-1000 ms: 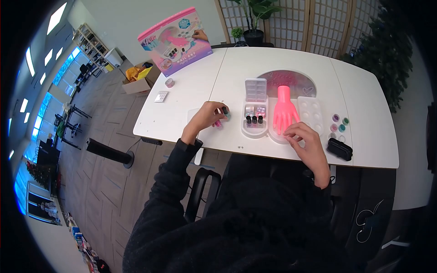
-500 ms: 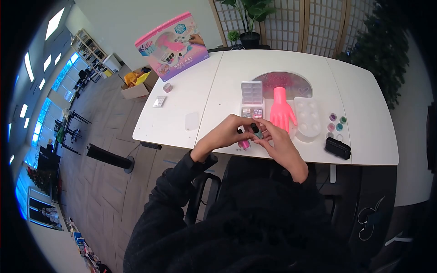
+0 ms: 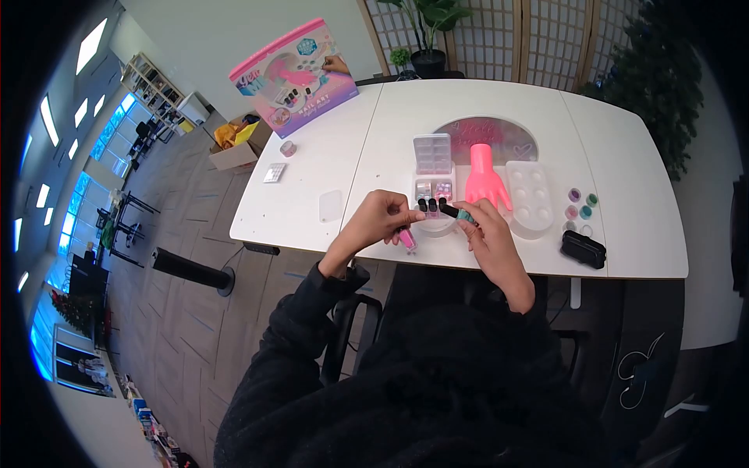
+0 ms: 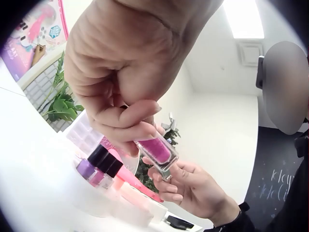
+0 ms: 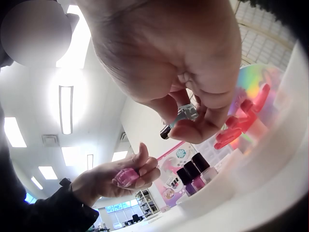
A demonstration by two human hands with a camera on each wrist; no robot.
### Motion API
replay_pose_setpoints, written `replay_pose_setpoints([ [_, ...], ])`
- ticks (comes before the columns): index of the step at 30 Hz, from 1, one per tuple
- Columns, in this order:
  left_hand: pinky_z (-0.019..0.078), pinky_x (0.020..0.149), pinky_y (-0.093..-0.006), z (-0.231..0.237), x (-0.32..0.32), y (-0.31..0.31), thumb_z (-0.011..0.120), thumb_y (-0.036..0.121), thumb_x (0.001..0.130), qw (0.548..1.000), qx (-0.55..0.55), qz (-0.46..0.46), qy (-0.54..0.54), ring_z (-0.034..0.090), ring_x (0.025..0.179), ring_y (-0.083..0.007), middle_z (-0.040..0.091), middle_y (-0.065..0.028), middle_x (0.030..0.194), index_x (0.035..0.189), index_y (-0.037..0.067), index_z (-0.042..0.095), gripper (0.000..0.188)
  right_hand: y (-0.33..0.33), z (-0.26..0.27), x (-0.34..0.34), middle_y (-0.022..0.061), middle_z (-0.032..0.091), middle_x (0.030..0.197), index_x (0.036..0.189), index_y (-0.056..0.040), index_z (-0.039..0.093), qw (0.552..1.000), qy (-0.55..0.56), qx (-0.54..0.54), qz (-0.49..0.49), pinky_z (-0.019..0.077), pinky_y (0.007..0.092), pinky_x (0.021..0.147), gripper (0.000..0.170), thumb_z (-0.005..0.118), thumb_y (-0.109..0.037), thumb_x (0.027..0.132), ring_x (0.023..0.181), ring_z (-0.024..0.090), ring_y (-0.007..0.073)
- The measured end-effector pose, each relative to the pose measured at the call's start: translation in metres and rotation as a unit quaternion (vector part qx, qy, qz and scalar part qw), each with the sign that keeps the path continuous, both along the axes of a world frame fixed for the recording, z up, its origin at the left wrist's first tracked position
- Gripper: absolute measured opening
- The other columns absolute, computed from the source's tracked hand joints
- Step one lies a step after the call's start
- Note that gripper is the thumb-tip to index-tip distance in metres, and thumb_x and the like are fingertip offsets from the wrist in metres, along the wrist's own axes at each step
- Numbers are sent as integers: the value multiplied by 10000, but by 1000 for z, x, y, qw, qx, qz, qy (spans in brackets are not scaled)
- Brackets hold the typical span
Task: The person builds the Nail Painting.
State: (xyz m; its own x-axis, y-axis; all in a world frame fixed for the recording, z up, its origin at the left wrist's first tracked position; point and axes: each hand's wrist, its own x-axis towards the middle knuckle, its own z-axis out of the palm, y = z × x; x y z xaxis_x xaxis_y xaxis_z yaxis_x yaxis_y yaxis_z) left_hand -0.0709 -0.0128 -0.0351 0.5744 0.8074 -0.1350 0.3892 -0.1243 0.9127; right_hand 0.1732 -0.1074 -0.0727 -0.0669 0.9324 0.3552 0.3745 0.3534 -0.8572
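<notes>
My left hand (image 3: 378,221) grips a small bottle of pink polish (image 3: 407,239); its pink glass (image 4: 158,149) pokes out from my curled fingers in the left wrist view. A teal bottle with a black cap (image 5: 186,114) is pinched between the thumb and fingers of my right hand (image 3: 495,243), cap pointing left in the head view. Between and behind the hands, several black-capped bottles (image 3: 432,206) stand in the white base. Just behind my right hand lies a pink model hand (image 3: 485,181) on its stand.
An open clear case (image 3: 433,154), a white palette (image 3: 533,195) and a half-round mirror (image 3: 515,139) stand behind. Small glitter pots (image 3: 574,194) and a black case (image 3: 583,249) are at right. The kit box (image 3: 295,78) and a clear sheet (image 3: 330,207) are at left.
My left hand went from the table's left part to the middle, and my right hand left the model hand's fingertips. The hands met, then parted; the teal bottle passed from left to right.
</notes>
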Motion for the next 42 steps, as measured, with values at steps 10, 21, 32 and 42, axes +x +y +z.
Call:
replay_pose_setpoints([
  [10,578,755,-259,7,-16,-3,787,-20,920,996,8,-31,-86,707,883,-117,751,-79,983,998,-24,719,104,-1,11,-5,91,633,1087,1168,6,746,997,27,77,-7,597,308,806,298,776,54,875,912,689,202],
  [21,604,869,-289,18,-1,-11,790,-89,837,958,277,-65,-24,718,954,-189,700,-66,1056,1092,0,776,271,6,3,-1,94,723,991,1132,-36,755,991,-3,120,-61,537,328,746,342,833,41,807,858,687,217],
  [32,628,835,-350,-6,14,-8,766,-133,815,949,314,-32,-16,763,962,-255,761,-117,1051,1087,-3,769,301,16,-1,-17,97,707,1096,1217,-50,737,995,-16,85,-48,607,313,787,387,778,65,850,896,727,216],
  [42,583,836,-370,-16,12,-12,782,-106,796,934,354,-37,1,710,965,-274,679,-103,1051,1048,3,783,275,22,-12,-32,78,693,1053,1161,-55,753,981,-126,122,-84,574,403,784,314,750,18,856,918,711,290],
])
